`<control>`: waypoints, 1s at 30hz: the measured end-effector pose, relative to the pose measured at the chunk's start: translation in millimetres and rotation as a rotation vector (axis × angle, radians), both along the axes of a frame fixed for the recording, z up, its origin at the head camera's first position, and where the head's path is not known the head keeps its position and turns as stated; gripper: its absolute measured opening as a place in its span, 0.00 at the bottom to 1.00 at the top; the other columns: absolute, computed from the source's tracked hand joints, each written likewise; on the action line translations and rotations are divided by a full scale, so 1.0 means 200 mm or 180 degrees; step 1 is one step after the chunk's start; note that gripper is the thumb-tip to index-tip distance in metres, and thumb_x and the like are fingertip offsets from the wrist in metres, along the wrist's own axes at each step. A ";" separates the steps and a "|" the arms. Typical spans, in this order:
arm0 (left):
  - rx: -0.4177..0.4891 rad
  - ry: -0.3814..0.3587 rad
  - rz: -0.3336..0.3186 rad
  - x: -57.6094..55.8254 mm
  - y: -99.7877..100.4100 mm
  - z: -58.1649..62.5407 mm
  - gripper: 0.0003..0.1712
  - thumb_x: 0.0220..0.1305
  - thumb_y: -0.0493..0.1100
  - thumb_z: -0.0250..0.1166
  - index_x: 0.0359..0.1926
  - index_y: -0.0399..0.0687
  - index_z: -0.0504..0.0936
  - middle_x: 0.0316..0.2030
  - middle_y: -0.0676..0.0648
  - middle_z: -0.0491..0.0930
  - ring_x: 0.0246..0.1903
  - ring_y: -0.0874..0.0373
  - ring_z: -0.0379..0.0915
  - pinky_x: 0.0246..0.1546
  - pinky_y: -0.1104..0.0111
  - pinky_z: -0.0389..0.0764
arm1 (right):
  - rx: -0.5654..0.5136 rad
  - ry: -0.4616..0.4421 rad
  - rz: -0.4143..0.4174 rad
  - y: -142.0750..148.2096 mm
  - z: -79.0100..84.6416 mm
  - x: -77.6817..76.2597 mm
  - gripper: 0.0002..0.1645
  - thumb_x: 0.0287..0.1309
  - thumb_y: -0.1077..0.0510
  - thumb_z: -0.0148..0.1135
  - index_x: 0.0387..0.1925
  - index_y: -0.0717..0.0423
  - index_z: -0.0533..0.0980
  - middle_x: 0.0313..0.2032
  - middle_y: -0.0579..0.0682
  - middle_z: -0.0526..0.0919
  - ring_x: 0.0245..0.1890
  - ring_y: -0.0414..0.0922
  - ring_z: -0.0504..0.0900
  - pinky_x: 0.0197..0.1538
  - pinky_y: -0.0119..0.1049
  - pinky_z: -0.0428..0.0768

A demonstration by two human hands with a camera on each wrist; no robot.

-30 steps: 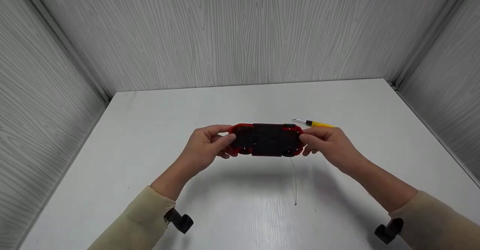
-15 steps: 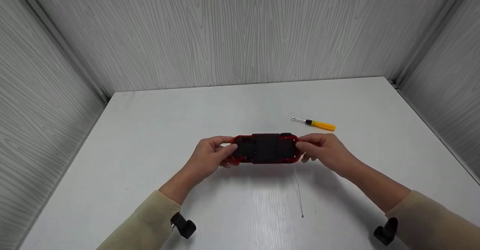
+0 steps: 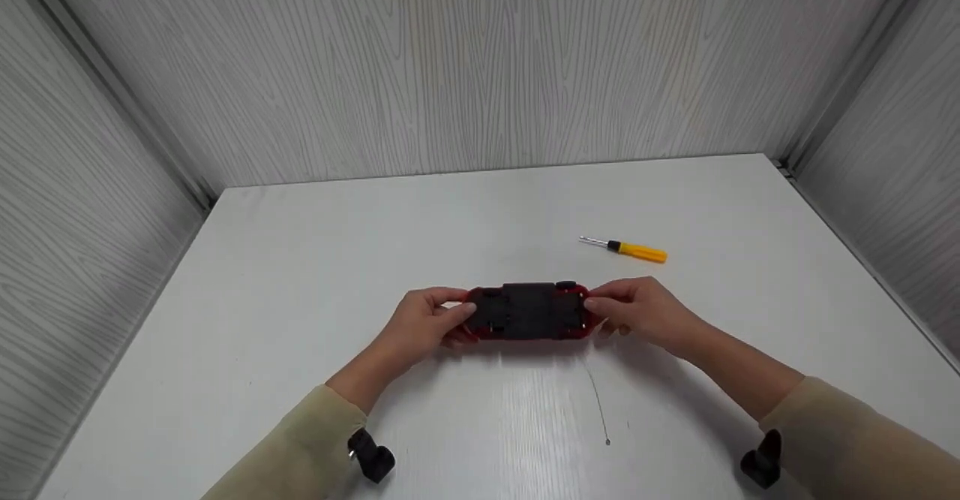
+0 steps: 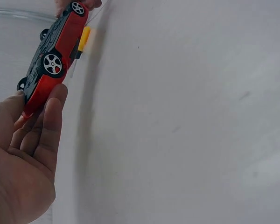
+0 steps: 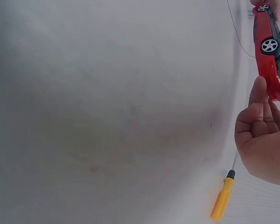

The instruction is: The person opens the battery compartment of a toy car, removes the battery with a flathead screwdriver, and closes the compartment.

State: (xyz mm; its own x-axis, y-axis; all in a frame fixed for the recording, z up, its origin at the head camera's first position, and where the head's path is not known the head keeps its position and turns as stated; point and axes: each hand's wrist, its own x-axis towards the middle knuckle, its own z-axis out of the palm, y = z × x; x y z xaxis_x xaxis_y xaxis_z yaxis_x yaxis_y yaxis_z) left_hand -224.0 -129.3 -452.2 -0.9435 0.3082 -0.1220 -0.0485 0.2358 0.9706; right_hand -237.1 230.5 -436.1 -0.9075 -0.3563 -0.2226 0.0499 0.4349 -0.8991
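Observation:
A red toy car is held upside down over the white table, its black underside facing up. My left hand pinches one end, thumb on the underside and fingers beneath. At the other end my right hand pinches it the same way. In the left wrist view the red side and silver-spoked wheels of the car show beyond the left hand. The right wrist view has the right hand at the near end of the car. A thin string trails below the car.
A screwdriver with a yellow handle and black collar lies on the white table, behind the car and to the right. Pale wood-grain panels wall in the table at the back and both sides.
Both hands have lowered the car toward me, and its underside has tilted somewhat. The screwdriver, partly behind the right hand before, now shows whole. The string's end lies nearer to me.

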 end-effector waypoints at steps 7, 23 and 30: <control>-0.0015 -0.0161 -0.0011 0.01 0.01 -0.04 0.19 0.77 0.40 0.65 0.63 0.35 0.82 0.37 0.38 0.90 0.32 0.51 0.89 0.31 0.69 0.86 | 0.0094 -0.0016 0.0021 -0.01 -0.05 0.00 0.22 0.74 0.50 0.66 0.61 0.59 0.84 0.41 0.53 0.90 0.37 0.49 0.87 0.39 0.35 0.81; -0.0112 -0.0315 0.0029 -0.02 0.02 -0.08 0.19 0.78 0.41 0.64 0.64 0.36 0.82 0.40 0.38 0.90 0.30 0.53 0.89 0.29 0.69 0.86 | 0.0305 0.0085 0.0015 -0.01 -0.08 -0.03 0.21 0.74 0.47 0.66 0.57 0.56 0.86 0.36 0.51 0.89 0.34 0.46 0.84 0.36 0.33 0.78; -0.0171 -0.0334 0.0037 -0.03 0.03 -0.07 0.20 0.79 0.42 0.64 0.64 0.36 0.83 0.40 0.38 0.90 0.30 0.52 0.90 0.29 0.69 0.86 | 0.0356 0.0042 -0.0032 -0.01 -0.08 -0.03 0.20 0.75 0.47 0.66 0.56 0.56 0.87 0.36 0.50 0.89 0.34 0.45 0.85 0.35 0.32 0.77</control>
